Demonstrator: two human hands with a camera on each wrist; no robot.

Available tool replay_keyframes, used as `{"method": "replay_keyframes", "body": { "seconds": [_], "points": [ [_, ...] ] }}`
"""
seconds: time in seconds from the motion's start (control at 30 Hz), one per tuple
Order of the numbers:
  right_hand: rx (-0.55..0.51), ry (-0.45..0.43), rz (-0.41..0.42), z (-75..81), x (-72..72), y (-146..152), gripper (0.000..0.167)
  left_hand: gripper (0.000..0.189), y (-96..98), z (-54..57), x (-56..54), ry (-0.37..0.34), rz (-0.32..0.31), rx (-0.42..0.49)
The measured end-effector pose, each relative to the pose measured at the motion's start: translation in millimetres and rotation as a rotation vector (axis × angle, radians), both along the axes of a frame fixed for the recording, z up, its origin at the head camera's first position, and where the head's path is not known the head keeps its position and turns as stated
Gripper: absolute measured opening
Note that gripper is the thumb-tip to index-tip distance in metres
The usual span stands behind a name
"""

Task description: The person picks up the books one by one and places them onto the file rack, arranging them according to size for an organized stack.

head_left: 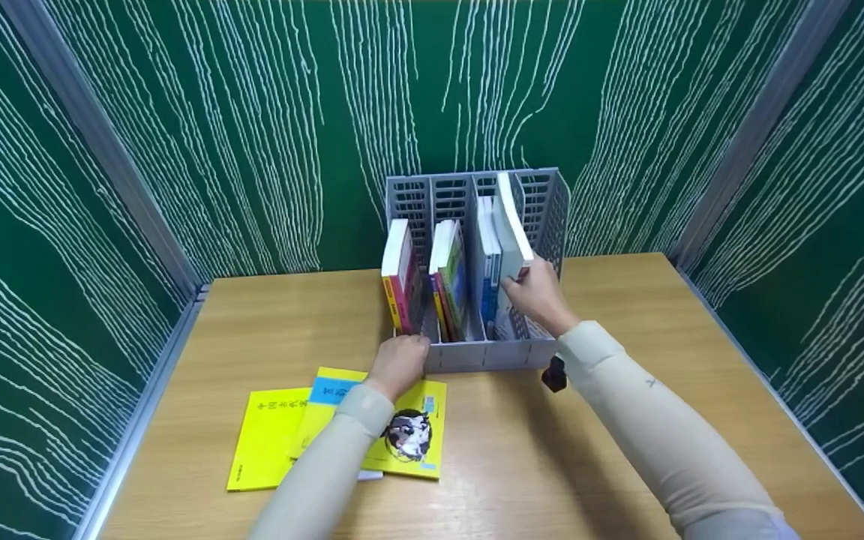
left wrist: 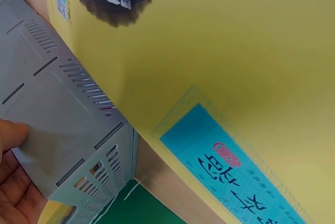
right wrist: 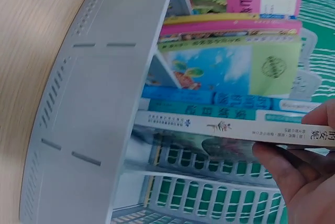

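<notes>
A grey slotted book rack [head_left: 492, 357] stands at the back of the table, divided into several compartments. My right hand [head_left: 541, 298] pinches a white-spined book [right wrist: 246, 131] between thumb and fingers. This book stands in the third compartment from the left, beside blue-spined books [head_left: 487, 259], and rises above them. At the rack's front left corner, my left hand [head_left: 400, 364] grips the edge, with the thumb [left wrist: 11, 134] on the grey front panel. Yellow books [head_left: 271, 442] lie overlapping on the table below my left hand, partly hidden by that forearm.
Pink-and-yellow-spined books [head_left: 398, 281] stand in the leftmost compartment, and several thin books [head_left: 447, 277] in the second. The wooden table [head_left: 627, 330] is enclosed by green walls [head_left: 252, 150] with white streaks. Grey posts [head_left: 754, 142] mark the corners.
</notes>
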State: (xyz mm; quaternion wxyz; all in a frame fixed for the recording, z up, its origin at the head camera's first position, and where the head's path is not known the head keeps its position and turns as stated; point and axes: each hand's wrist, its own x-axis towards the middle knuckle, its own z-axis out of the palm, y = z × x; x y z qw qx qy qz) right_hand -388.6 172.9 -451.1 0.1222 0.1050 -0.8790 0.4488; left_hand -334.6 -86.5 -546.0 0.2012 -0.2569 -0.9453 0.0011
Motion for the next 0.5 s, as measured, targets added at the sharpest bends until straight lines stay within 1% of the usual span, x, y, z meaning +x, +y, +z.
{"method": "replay_keyframes", "body": {
  "seconds": [0.17, 0.23, 0.37, 0.5],
  "points": [
    [-0.017, -0.126, 0.006, -3.7, -10.0, 1.5, 0.064, 0.011, 1.5, 3.1, -0.7, -0.051, -0.006, -0.006],
    [-0.026, -0.162, 0.005, -5.1, -13.3, 1.1, 0.064, 0.011, 2.1, 4.6, -1.1, -0.074, -0.001, 0.001],
    [-0.023, -0.244, 0.001, -9.7, -18.9, -0.2, 0.050, 0.009, 2.9, 5.9, -2.2, -0.102, 0.026, 0.003],
    [-0.013, -0.321, -0.001, -16.9, -23.2, -0.2, 0.044, 0.009, 3.2, 4.8, -2.9, -0.092, 0.041, -0.012]
  ]
}}
